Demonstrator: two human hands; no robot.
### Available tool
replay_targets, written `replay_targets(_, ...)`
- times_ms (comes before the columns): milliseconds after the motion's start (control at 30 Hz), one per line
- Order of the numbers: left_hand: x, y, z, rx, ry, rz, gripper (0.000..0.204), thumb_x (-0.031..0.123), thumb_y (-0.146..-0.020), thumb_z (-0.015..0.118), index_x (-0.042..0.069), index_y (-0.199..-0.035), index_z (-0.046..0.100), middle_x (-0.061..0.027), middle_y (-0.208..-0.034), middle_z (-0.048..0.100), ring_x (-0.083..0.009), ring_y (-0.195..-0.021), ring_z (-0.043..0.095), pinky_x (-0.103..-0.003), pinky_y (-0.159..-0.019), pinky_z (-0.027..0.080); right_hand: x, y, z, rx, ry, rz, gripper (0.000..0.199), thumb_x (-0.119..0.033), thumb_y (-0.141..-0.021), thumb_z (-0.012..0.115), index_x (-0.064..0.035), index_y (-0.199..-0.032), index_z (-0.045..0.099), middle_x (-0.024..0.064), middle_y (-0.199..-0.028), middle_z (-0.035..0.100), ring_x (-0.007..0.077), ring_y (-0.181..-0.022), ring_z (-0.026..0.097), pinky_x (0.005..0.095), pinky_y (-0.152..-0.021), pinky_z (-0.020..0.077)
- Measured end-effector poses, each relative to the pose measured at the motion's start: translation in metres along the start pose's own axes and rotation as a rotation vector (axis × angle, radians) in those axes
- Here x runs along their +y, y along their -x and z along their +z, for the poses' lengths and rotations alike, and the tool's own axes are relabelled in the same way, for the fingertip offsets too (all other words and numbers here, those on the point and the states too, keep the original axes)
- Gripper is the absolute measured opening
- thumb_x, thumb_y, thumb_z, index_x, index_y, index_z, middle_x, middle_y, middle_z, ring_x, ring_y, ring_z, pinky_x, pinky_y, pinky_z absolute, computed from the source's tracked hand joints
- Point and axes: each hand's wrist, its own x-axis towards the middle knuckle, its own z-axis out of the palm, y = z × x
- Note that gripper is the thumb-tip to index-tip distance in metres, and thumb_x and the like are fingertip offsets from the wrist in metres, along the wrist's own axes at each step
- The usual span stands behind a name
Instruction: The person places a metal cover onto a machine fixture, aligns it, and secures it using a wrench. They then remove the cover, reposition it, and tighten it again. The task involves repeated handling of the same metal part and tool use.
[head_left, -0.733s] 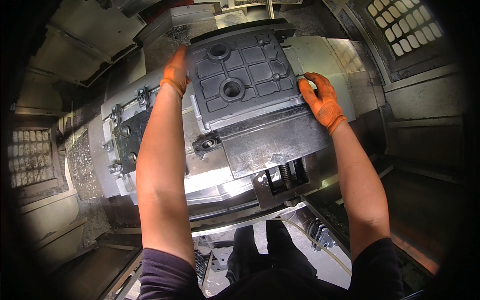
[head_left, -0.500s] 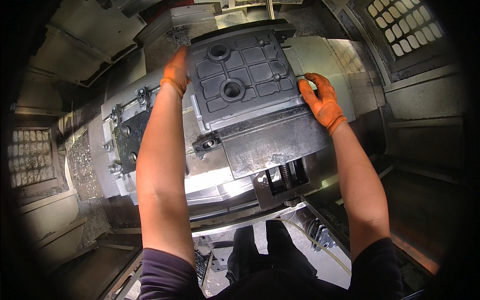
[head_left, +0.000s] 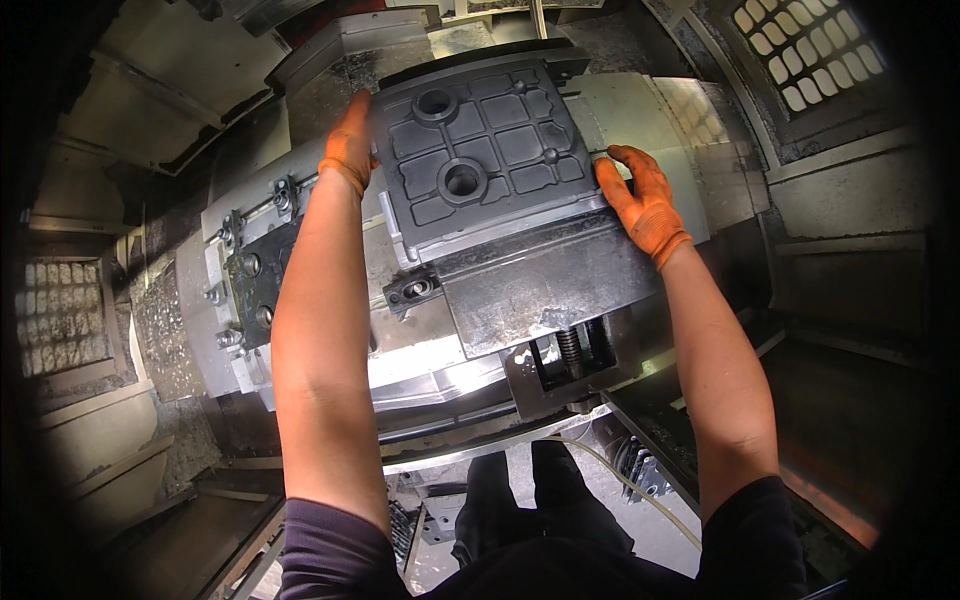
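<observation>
A dark grey cast metal plate (head_left: 495, 145), with ribbed pockets and two round raised holes, lies in a machine vise (head_left: 550, 280) between my hands. My left hand (head_left: 348, 148), in an orange glove, is alongside its left edge. The fingers stretch out and the thumb is by the side of the plate. At the right edge is my right hand (head_left: 645, 200), also orange-gloved, with its thumb beside the plate and a gap between thumb and bent fingers. Neither hand wraps round the plate. Whether the fingertips press on its sides is hard to tell.
Left of my left forearm, a dark fixture block (head_left: 262, 265) with bolts and clamps sits on the machine table. A small slotted clamp (head_left: 412, 289) stands beside the vise. The vise screw (head_left: 571, 350) points toward me. Metal enclosure walls (head_left: 850, 190) surround the table.
The plate and both hands have shifted very slightly left. My left hand's fingertips have come a little away from the plate's edge. The vise looks unmoved.
</observation>
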Motion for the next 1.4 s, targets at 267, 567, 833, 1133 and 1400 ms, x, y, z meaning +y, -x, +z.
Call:
replay_targets(267,0.005,0.001,0.001,0.028,0.015,-0.079,0.072,0.069,-0.088,0.057,0.012,-0.132,0.063,-0.0061,-0.122,0.061,-0.0236,-0.099,0.054,-0.040,-0.067,0.046,0.003,-0.001,0.002,0.014,0.004,-0.026,0.061,-0.051,-0.095,0.062,0.0018,-0.127,0.066,0.0215,-0.136,0.061,0.0383,-0.128,0.056,0.0422,-0.110,0.0425)
replay_targets(567,-0.001,-0.002,-0.004,-0.021,-0.032,0.017,0.069,0.066,-0.089,0.058,0.012,-0.131,0.065,-0.0057,-0.121,0.063,-0.0232,-0.090,0.055,-0.037,-0.063,0.046,0.002,-0.001,0.000,0.013,-0.009,-0.020,0.063,-0.053,-0.095,0.062,0.0022,-0.127,0.065,0.0218,-0.135,0.062,0.0381,-0.128,0.056,0.0424,-0.110,0.0425)
replay_targets(833,0.007,-0.003,0.002,-0.002,0.146,-0.208,0.072,0.066,-0.086,0.062,0.013,-0.136,0.064,-0.0056,-0.129,0.063,-0.0244,-0.100,0.056,-0.038,-0.067,0.047,0.008,-0.001,0.002,0.037,-0.051,-0.044,0.059,-0.049,-0.097,0.061,0.0020,-0.127,0.065,0.0218,-0.133,0.062,0.0381,-0.126,0.057,0.0424,-0.109,0.0432)
replay_targets(1133,-0.004,-0.002,-0.003,-0.021,-0.025,0.001,0.074,0.068,-0.086,0.061,0.012,-0.134,0.064,-0.0073,-0.126,0.063,-0.0240,-0.096,0.055,-0.037,-0.064,0.045,0.011,-0.003,0.004,0.053,-0.006,-0.074,0.056,-0.047,-0.099,0.059,0.0015,-0.126,0.065,0.0230,-0.135,0.061,0.0401,-0.127,0.056,0.0434,-0.109,0.0429)
replay_targets(1400,0.001,0.001,-0.004,-0.006,-0.005,0.013,0.079,0.070,-0.086,0.059,0.011,-0.138,0.062,-0.0078,-0.131,0.060,-0.0243,-0.100,0.054,-0.037,-0.064,0.045,0.009,-0.003,0.005,0.046,0.032,-0.073,0.058,-0.048,-0.100,0.058,0.0027,-0.127,0.064,0.0242,-0.137,0.060,0.0413,-0.128,0.055,0.0438,-0.110,0.0419)
